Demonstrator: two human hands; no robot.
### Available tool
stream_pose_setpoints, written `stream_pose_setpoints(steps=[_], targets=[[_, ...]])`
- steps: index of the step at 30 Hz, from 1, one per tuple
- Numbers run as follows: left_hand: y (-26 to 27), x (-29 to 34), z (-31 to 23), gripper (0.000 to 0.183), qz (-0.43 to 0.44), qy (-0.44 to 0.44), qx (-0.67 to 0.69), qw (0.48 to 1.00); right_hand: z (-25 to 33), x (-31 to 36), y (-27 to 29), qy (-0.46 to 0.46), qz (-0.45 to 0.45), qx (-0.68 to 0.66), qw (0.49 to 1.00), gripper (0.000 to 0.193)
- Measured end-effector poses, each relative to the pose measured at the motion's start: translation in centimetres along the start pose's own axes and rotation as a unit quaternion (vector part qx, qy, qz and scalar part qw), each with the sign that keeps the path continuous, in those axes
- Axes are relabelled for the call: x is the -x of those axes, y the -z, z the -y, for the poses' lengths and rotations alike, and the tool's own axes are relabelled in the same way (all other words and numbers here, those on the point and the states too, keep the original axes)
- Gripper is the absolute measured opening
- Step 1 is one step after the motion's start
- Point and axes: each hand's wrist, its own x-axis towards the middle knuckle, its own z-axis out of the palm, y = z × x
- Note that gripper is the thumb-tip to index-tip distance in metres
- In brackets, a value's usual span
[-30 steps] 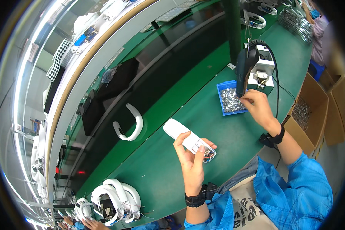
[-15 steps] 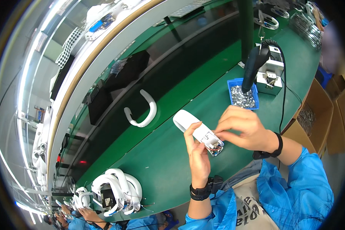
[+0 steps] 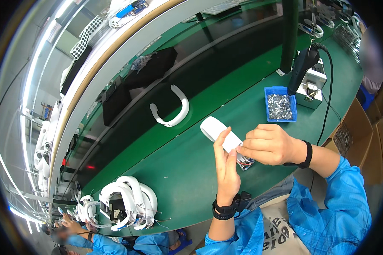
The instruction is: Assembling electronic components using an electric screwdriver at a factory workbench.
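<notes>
A white curved plastic housing (image 3: 218, 129) is held above the green bench, tilted, its closed loop pointing away from me. At its near end, bare wires and a small circuit board (image 3: 245, 162) show. My left hand (image 3: 227, 172) grips the housing from the near left, with fingers along its side. Over the housing's right edge, by the circuit board, the pinched thumb and forefinger of my right hand (image 3: 268, 146) press down. Whatever lies between those fingertips is hidden.
A blue tray (image 3: 281, 89) of small metal parts stands beyond my right hand. Above it hangs a black power screwdriver (image 3: 303, 68), beside a metal box-shaped device (image 3: 312, 91). Several white housings (image 3: 132, 202) are piled left, near a co-worker's hand (image 3: 73, 225). Another curved piece (image 3: 184, 109) lies farther back.
My right fingertips have come from beside the housing onto its edge near the circuit board. The housing has turned slightly in my left hand. The whole view has shifted a little.
</notes>
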Motion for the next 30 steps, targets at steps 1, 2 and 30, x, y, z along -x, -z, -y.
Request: stream_pose_setpoints(steps=[1, 2, 30], targets=[[-0.1, 0.0, 0.1, 0.055, -0.002, -0.01, 0.002, 1.0, 0.0, 0.3, -0.2, -0.003, -0.005, -0.001, 1.0, 0.027], [-0.2, 0.0, 0.1, 0.055, 0.0, -0.009, 0.002, 1.0, 0.2, 0.6, -0.3, -0.006, -0.009, -0.002, 1.0, 0.03], [-5.2, 1.2, -0.1, 0.038, -0.139, -0.029, 0.002, 0.99, -11.6, 9.7, 13.3, -0.413, -0.344, -0.254, 0.804, 0.046]])
